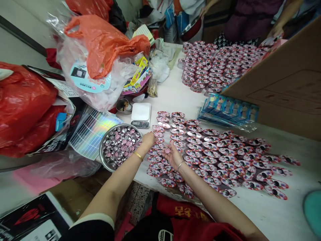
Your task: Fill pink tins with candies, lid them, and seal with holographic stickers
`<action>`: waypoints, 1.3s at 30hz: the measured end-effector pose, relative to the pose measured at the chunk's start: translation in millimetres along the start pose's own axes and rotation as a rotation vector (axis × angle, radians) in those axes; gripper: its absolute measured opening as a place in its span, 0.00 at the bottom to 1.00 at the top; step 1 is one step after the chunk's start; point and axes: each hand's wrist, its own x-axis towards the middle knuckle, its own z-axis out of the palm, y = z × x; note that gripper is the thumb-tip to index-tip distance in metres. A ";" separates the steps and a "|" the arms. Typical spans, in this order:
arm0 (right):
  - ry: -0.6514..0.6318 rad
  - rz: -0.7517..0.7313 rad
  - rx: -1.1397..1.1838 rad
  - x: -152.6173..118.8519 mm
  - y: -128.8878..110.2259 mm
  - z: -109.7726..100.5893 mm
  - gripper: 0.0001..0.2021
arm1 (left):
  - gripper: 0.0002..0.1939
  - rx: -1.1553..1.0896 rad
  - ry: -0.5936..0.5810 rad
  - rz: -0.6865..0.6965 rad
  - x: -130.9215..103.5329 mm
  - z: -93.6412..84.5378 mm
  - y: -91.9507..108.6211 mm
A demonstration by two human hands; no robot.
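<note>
bench: white top, you sit at its near edge, clutter on your left, cardboard box on your right
bags: red and orange plastic heaped far left, well apart from your hands
card rows: oval printed cards laid flat in overlapping rows, long axes running left-right across the bench, from under your hands out to your right
far stacks: more of the same piled at the back near another person's hands
bowl: steel, full of small round discs, just left of your left hand
scale: small, white, behind the bowl
left hand: nearer the bowl, fingers curled down on the leftmost cards; cannot tell if they grip anything
right hand: palm up, fingers loosely open
pink disc: rests on your right fingertips, above the cards
</note>
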 end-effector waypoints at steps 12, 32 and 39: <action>-0.037 0.040 0.098 -18.0 15.3 6.2 0.16 | 0.09 -0.220 0.150 0.195 -75.8 41.5 4.3; -0.056 -0.203 -0.457 -14.8 19.3 -0.7 0.29 | 0.14 -0.067 0.053 0.002 -32.8 29.4 0.2; -0.390 -0.763 -1.181 14.6 31.2 95.5 0.16 | 0.19 -0.458 0.682 -0.067 -116.9 85.1 -85.6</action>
